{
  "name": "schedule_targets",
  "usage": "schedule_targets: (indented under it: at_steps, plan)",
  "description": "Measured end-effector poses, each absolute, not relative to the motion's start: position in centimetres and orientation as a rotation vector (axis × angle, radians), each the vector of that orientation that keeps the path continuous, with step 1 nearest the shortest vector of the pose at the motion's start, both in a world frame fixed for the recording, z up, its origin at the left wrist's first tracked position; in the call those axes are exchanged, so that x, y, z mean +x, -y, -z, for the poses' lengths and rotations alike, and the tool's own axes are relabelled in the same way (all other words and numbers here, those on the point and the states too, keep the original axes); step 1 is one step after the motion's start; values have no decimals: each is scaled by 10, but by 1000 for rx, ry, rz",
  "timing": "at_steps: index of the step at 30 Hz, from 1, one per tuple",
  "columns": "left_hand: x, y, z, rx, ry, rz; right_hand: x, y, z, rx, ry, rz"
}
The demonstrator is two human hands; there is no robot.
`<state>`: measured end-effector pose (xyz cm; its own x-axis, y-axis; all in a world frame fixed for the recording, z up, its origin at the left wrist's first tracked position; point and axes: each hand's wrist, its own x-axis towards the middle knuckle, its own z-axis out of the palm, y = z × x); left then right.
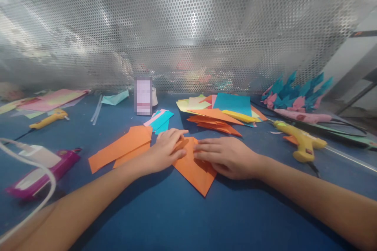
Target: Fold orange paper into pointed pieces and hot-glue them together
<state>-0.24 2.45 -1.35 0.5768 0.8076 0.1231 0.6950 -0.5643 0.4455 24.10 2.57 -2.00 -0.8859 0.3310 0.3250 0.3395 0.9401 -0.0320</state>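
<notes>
A folded piece of orange paper (198, 172) lies on the blue table in front of me, one pointed corner toward me. My left hand (168, 150) is at its upper left edge, with part of the paper between the thumb and the curled fingers. From the other side, my right hand (228, 157) rests its stretched fingers flat on the paper; the thumb is partly hidden below them. Beside my left forearm lie folded orange strips (125, 145). Beyond my hands is a stack of folded orange pieces (215, 121).
A yellow glue gun (303, 139) lies right, before blue and pink folded-paper pieces (300, 92). A yellow cutter (239, 116) rests on coloured sheets. A phone (143, 97) stands behind blue strips (163, 120). Left are a magenta power strip (55, 172), a white cable (52, 182) and another glue gun (50, 118).
</notes>
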Motion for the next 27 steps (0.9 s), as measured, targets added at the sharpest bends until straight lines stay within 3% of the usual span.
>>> schedule_targets:
  at_steps: [5, 16, 27]
  plan:
    - [-5, -27, 22, 2495, -1267, -513, 240, -29, 22, -897, 2564, -168]
    - [-2, -26, 22, 2466, -1271, -572, 236, -34, 28, -779, 2249, -871]
    - [-10, -35, 21, 2155, -1259, -862, 234, -34, 28, -896, 2249, -649]
